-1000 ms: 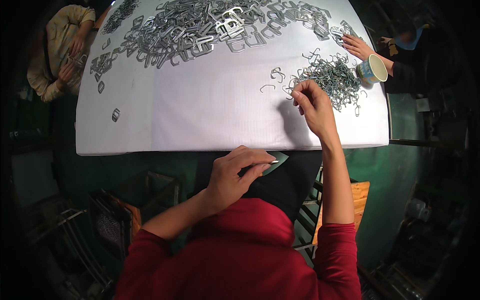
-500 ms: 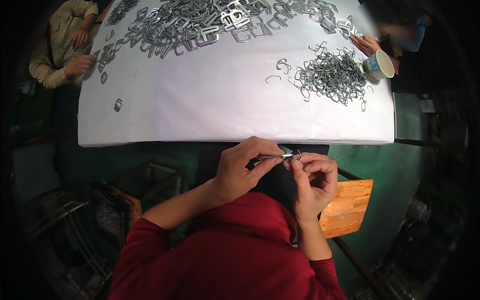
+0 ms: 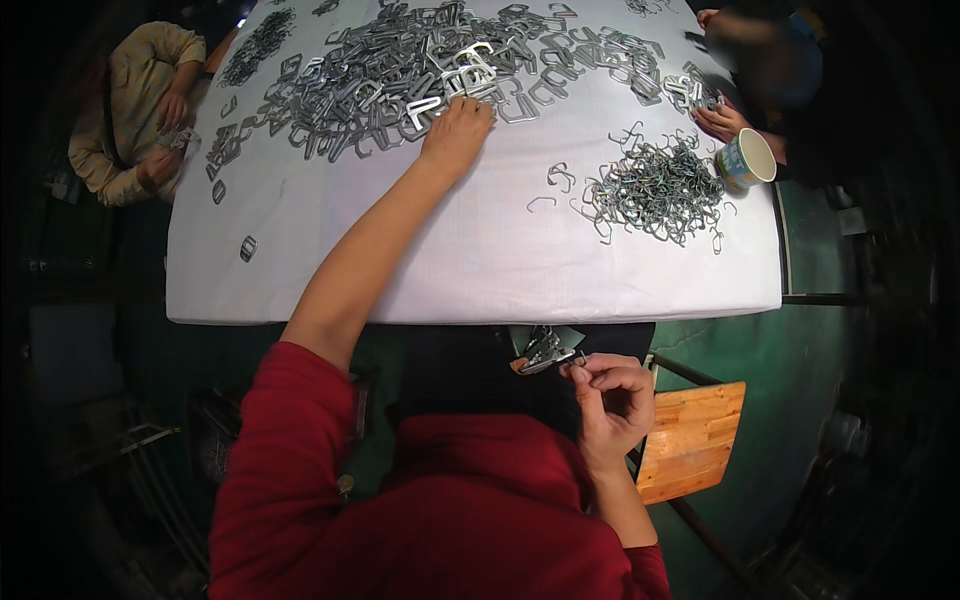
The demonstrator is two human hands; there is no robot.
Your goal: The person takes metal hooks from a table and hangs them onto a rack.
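My left hand (image 3: 459, 135) reaches over the table to the near edge of a large heap of flat metal buckles (image 3: 375, 100). Its fingers bend down onto them, and the fingertips are hidden. Below the table edge, my right hand (image 3: 612, 400) is closed in a pinch on a small bent wire hook (image 3: 583, 357), mostly covered by the fingers. Just left of that hand, several shiny metal pieces (image 3: 543, 350) lie at my lap; their exact kind is hard to make out.
A pile of wire hooks (image 3: 655, 190) lies on the right of the white-covered table (image 3: 480, 270), by a paper cup (image 3: 747, 160). One buckle (image 3: 248, 248) lies apart at left. Co-workers' hands (image 3: 160, 165) (image 3: 722, 122) work at both sides. A wooden stool (image 3: 692, 442) stands at right.
My left hand has left the right hand and moved forward to the buckle heap; the thin metal piece it held is gone from it. The right hand stays low, still pinching the hook.
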